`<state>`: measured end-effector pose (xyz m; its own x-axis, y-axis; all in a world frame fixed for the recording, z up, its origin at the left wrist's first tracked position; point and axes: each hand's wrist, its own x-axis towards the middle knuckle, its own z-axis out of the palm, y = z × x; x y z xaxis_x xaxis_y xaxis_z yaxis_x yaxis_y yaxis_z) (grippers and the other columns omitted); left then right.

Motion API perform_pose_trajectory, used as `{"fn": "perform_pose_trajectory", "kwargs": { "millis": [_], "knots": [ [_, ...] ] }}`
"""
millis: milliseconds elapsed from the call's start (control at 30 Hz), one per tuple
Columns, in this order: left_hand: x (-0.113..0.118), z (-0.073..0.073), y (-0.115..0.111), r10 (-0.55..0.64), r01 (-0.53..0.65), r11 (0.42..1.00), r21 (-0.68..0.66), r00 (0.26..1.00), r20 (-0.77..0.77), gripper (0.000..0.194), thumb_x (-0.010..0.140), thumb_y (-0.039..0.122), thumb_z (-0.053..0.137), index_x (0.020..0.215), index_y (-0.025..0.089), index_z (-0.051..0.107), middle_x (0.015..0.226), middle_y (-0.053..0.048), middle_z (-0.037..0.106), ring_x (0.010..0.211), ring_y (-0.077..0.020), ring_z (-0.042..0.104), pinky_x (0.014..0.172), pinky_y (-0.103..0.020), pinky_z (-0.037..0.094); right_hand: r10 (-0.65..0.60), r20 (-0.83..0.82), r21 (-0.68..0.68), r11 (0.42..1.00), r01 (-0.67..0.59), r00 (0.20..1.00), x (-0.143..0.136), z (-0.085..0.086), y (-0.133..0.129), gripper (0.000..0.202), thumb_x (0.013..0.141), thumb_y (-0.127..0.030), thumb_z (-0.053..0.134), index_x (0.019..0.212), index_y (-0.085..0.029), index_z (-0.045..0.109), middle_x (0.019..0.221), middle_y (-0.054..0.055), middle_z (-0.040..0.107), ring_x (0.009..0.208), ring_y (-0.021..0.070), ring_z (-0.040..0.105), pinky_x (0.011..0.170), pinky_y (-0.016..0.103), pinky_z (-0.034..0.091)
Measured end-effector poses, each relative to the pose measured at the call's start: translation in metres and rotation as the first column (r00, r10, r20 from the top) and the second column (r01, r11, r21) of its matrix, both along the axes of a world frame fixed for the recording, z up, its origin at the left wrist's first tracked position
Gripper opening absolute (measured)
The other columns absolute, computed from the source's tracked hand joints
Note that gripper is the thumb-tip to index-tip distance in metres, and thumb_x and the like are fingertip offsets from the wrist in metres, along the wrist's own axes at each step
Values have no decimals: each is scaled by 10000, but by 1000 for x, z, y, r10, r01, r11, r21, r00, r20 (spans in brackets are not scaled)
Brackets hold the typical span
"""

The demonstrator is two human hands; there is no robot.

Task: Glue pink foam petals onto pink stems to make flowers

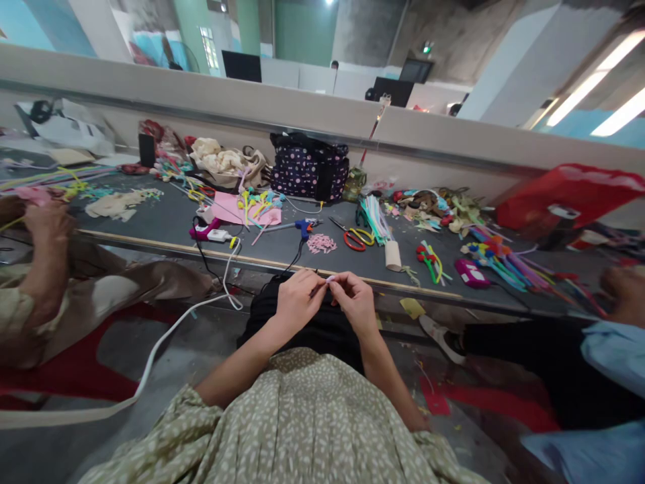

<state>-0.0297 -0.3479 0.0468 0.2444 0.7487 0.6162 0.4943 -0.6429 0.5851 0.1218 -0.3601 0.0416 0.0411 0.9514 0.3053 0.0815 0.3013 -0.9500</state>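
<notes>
Close to my lap, just in front of the table edge, my left hand (299, 298) and my right hand (355, 300) meet with fingertips pinched. Between them is a small pale lilac piece (330, 279), mostly covered by the fingers; its exact kind does not show. On the table beyond lies a pile of short pink pieces (321, 244). A blue glue gun (305, 227) rests left of the pile. To its right are scissors with red handles (355, 240) and a pair with yellow handles (363, 236).
A bundle of pipe cleaners (375, 216) lies by a beige roll (392, 256). Behind stands a dark patterned bag (309, 168). A white cable (166, 336) crosses at left, near a power strip (218, 234). Co-workers' hands (45, 215) show at both sides.
</notes>
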Motion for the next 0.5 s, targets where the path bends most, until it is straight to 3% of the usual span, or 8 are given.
{"fn": "perform_pose_trajectory", "kwargs": {
  "millis": [333, 500],
  "knots": [
    [1, 0, 0, -17, 18, 1000, 15, 1000, -15, 199, 927, 279, 474, 827, 203, 629, 780, -56, 622, 799, -190, 563, 746, -306, 407, -16, 24, 14, 1000, 16, 1000, 0, -1, 1, 185, 824, -374, 628, 849, -193, 652, 715, -8, 611, 523, 99, 506, 469, 212, 476],
    [2, 0, 0, -44, 48, 996, -73, 997, 67, 199, 918, 297, 488, 834, 210, 646, 801, -60, 638, 815, -197, 571, 770, -311, 412, -25, 38, 16, 1000, 24, 999, 0, 0, 0, 177, 824, -372, 625, 844, -198, 651, 731, -4, 621, 530, 106, 521, 477, 220, 481]
  ]
}}
